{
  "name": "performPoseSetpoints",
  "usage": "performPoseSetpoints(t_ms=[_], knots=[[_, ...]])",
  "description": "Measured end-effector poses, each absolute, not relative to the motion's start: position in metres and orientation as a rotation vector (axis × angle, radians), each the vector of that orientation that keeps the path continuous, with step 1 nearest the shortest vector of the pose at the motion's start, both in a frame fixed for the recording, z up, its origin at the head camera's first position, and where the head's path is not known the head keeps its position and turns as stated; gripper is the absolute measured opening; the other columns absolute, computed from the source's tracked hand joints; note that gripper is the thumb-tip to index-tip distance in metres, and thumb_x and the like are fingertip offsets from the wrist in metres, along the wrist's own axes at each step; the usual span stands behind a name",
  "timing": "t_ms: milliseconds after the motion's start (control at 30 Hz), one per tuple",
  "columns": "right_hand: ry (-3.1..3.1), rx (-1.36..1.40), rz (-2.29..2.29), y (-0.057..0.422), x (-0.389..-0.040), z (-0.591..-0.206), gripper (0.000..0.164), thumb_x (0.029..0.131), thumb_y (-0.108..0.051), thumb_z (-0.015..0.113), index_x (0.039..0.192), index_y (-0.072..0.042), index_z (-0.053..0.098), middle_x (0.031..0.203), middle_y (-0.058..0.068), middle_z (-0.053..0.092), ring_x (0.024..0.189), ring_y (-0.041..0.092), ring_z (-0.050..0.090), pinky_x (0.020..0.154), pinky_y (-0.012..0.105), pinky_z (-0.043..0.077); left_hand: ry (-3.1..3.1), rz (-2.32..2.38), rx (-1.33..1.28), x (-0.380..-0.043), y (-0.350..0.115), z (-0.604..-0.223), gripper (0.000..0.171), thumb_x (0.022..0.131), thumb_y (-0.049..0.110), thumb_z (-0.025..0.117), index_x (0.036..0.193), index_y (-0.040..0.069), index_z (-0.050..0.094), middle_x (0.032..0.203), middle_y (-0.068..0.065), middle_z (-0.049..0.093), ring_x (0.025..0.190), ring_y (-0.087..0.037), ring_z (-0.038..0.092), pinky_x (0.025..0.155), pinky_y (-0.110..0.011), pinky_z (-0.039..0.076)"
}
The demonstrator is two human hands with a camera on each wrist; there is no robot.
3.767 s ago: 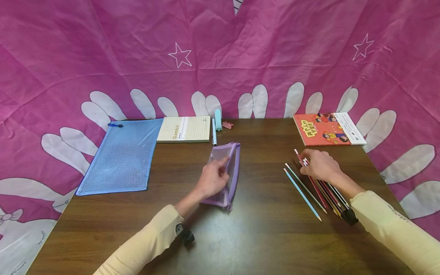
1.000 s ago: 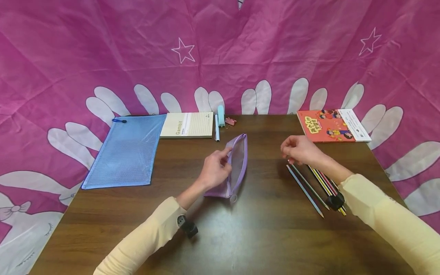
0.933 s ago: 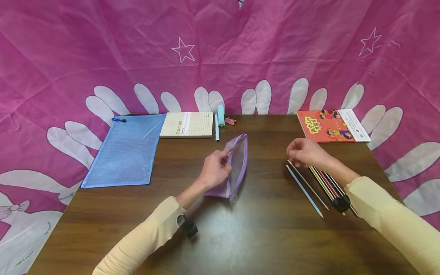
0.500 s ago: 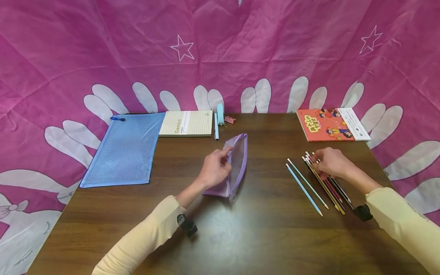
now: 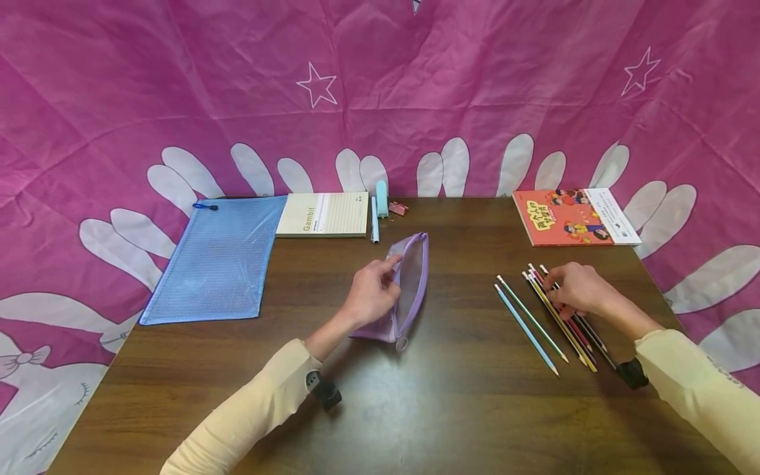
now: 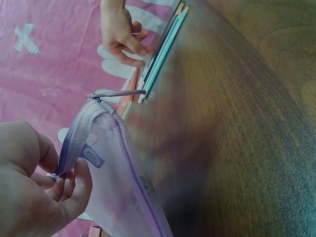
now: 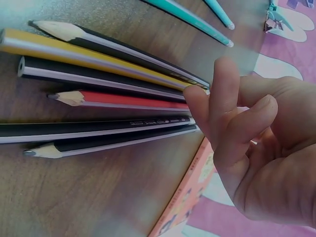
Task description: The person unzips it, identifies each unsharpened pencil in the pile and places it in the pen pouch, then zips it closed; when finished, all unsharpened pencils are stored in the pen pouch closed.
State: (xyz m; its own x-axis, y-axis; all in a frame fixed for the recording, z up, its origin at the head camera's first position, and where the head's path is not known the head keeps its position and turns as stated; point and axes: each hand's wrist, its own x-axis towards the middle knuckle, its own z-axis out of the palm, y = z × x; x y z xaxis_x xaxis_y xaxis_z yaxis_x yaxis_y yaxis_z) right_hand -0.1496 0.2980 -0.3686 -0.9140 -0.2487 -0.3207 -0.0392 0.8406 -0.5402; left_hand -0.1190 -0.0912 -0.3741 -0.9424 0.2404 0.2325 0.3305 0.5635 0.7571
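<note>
1. The left hand [image 5: 373,290] has the purple mesh pouch [image 6: 116,158] by its zipped rim, thumb and fingers pinched on the edge, so the mouth gapes towards the pencils.
2. That pouch sits near the middle of the wooden table [image 5: 463,402], with the pencils well to its right.
3. The right hand [image 5: 576,288] is over the rubber ends of a loose bunch of pencils [image 5: 570,333], black, yellow and red among them. Its fingers are bent and parted, and I see no pencil pinched in them; whether a fingertip touches one, I can't tell from here.
4. A light blue pencil [image 5: 526,330] and a green pencil [image 5: 532,319] lie side by side, just apart from that bunch, on the side nearer the pouch.
5. The step in hand, I'd judge, is choosing a pencil while the pouch is held ready; nothing is being carried across.
6. The next move would call for thumb and finger closing on one pencil near its end and lifting it free of its neighbours. The left hand would do well to keep that rim steady, as thin mesh could easily sag.
</note>
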Motion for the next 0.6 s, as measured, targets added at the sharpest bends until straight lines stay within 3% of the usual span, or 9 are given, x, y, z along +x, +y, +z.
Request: performPoseSetpoints(t_ms=[600], knots=[[2.662, -0.232, -0.659, 0.2948, -0.1490, -0.3768, 0.022, 0.086, -0.002, 0.063, 0.104, 0.009, 0.062, 0.062, 0.005, 0.061, 0.051, 0.018, 0.065, 0.044, 0.032, 0.048, -2.684, -1.344, -0.490, -0.1197, -0.0900, -0.3751, 0.061, 0.075, -0.010, 0.060, 0.136, -0.004, 0.058, 0.090, -0.011, 0.064, 0.080, -0.023, 0.063, 0.073, -0.032, 0.054]])
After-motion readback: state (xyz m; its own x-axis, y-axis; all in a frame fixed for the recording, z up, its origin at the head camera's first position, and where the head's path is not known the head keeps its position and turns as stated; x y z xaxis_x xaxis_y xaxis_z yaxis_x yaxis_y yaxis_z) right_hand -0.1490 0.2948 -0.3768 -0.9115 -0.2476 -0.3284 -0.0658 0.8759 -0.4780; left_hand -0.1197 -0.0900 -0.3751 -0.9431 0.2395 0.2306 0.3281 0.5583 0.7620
